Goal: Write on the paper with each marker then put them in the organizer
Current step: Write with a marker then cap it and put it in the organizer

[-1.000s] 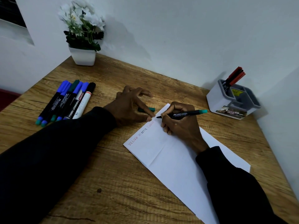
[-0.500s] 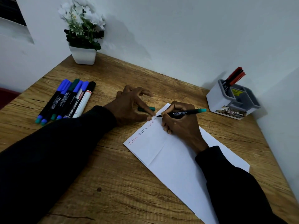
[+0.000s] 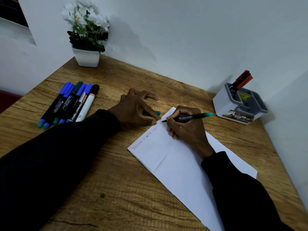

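Green was the colour in use. Seen from the head camera, the right hand (image 3: pixel 186 129) gripped the green marker (image 3: pixel 188 117) with curled fingers. Its tip touched the top edge of the paper (image 3: pixel 175 164). The paper lay on the wooden table (image 3: pixel 116 189), right in front of the person.

The left hand (image 3: pixel 135 110) lay at 9 o'clock from the tip. Its fingers were spread and mostly straight, and the fingertips pressed the paper's corner. A green cap (image 3: pixel 156 112) peeked out from under those fingers.

Since a second ago, the tip had crept only a tiny bit along the line of words. Both hands had stayed put. So I think the green writing was not done yet.

The organizer (image 3: pixel 223 104) stood at 2 o'clock from the paper, well apart, with red markers (image 3: pixel 242 80) already in it. More markers (image 3: pixel 70 104) waited in a row at 10 o'clock. A flower pot (image 3: pixel 86 59) sat at 11 o'clock by the wall.
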